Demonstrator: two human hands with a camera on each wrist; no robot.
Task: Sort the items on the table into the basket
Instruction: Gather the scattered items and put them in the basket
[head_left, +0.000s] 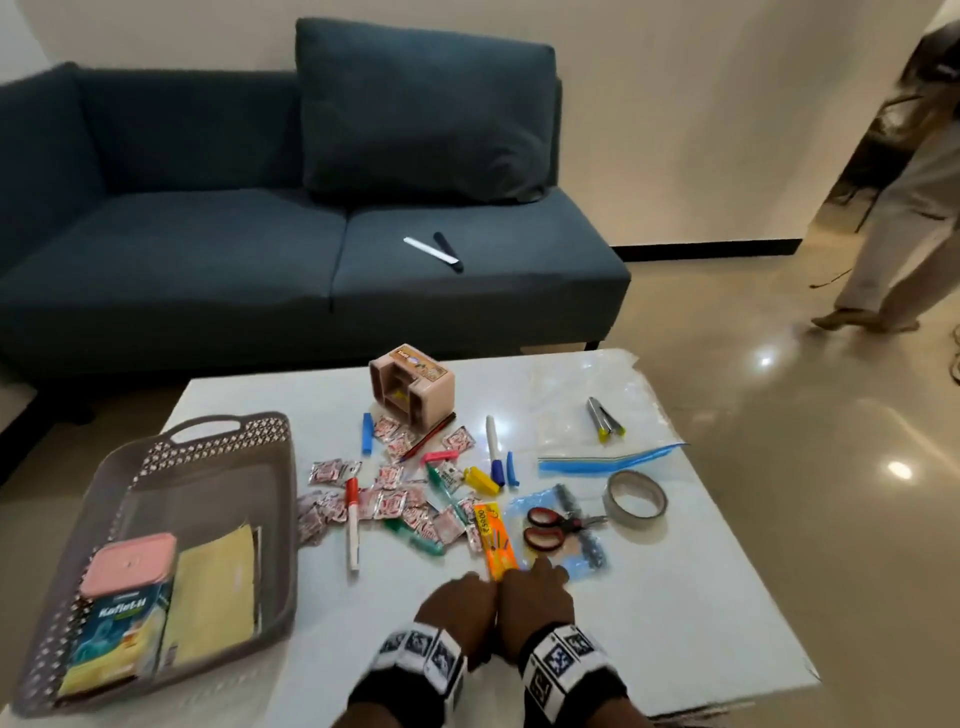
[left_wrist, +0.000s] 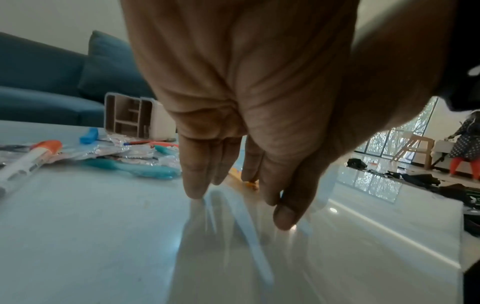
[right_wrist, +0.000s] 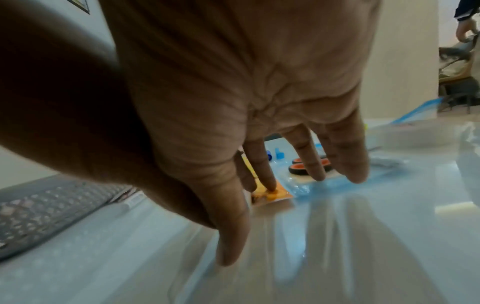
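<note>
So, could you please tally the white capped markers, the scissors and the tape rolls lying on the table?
White markers: 2
Scissors: 1
Tape roll: 1
Total: 4

You see a white table (head_left: 675, 613) and a dark blue sofa (head_left: 208, 234) behind it. Your basket (head_left: 280, 519) is grey-brown with a pattern of little holes along its rim. Inside it, a tin (head_left: 122, 623) has a pink lid and a blue-green label, next to yellow cloth (head_left: 213, 592). The packet (head_left: 496, 540) near your fingers is orange and yellow. The scissors (head_left: 545, 527) have red and black handles. The little sachets (head_left: 389, 506) are white with red print. Your wristbands (head_left: 561, 660) are black with black-and-white square marks.
</note>
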